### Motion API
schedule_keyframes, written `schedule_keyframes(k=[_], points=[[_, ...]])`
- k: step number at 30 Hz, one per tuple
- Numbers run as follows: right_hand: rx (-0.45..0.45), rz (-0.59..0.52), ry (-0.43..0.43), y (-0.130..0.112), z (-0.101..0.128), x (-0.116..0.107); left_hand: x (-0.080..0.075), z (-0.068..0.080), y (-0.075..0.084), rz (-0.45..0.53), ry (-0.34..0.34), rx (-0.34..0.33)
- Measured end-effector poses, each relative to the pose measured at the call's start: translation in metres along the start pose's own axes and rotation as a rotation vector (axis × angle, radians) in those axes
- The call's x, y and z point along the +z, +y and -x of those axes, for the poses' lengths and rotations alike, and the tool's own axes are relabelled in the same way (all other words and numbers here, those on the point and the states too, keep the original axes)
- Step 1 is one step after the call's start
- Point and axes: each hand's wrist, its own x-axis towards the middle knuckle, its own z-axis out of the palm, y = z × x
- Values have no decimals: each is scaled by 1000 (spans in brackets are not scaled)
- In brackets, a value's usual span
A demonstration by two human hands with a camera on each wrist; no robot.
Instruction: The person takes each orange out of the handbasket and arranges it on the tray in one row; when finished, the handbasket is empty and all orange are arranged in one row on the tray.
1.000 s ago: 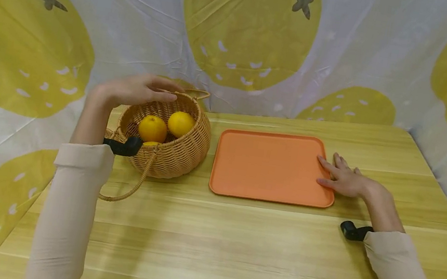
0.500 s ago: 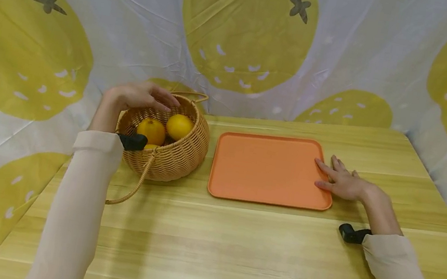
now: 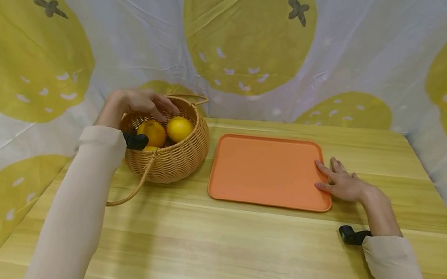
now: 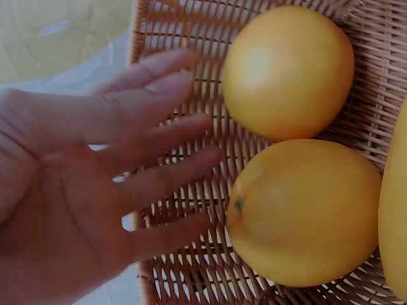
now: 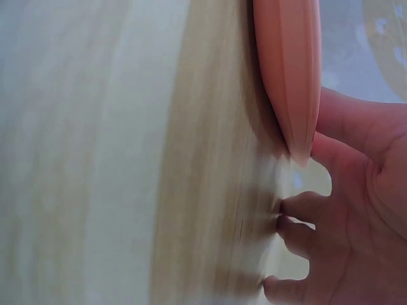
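Observation:
A round wicker basket (image 3: pixel 175 163) with looped handles stands at the left of the table, holding several yellow-orange citrus fruits. My left hand (image 3: pixel 139 101) reaches over its far left rim, fingers extended and spread, holding nothing. In the left wrist view its fingertips point at one orange fruit (image 4: pixel 289 73) and a second orange fruit (image 4: pixel 305 213), with a gap before both. A third fruit is cut off at that view's right edge. My right hand (image 3: pixel 345 184) rests at the right edge of an orange tray (image 3: pixel 267 171), thumb and index finger over the rim, the other fingers on the table.
The pale wooden table (image 3: pixel 232 253) carries the basket and, to its right, the flat tray. A basket handle (image 3: pixel 138 189) loops down toward the near side. Behind the table hangs a white cloth (image 3: pixel 136 23) printed with large yellow fruits.
My left hand has moved right and lower, from above the basket's rim into its opening, with fingers tipping downward. The right hand stays at the tray's edge.

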Motion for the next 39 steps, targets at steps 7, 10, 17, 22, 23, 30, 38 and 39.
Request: schedule_keyframes(k=[7, 10, 17, 22, 23, 30, 38, 39], points=[[12, 2, -2, 1, -2, 0, 1, -20, 5, -92, -28, -21], [14, 6, -1, 1, -2, -1, 5, -26, 4, -32, -58, -60], [7, 16, 0, 0, -1, -1, 10, -29, -4, 101, 4, -112], [12, 0, 2, 0, 0, -1, 15, -31, -6, 132, 54, -120], [13, -1, 3, -1, 0, -1, 16, -32, -6, 139, 62, -119], [11, 1, 3, -1, 1, -1, 18, -37, -6, 67, 68, -112], [5, 5, 3, 0, 0, -1, 20, -36, -12, 83, 90, -118], [5, 6, 2, 0, 1, -1, 20, -36, -13, 84, 90, -118]])
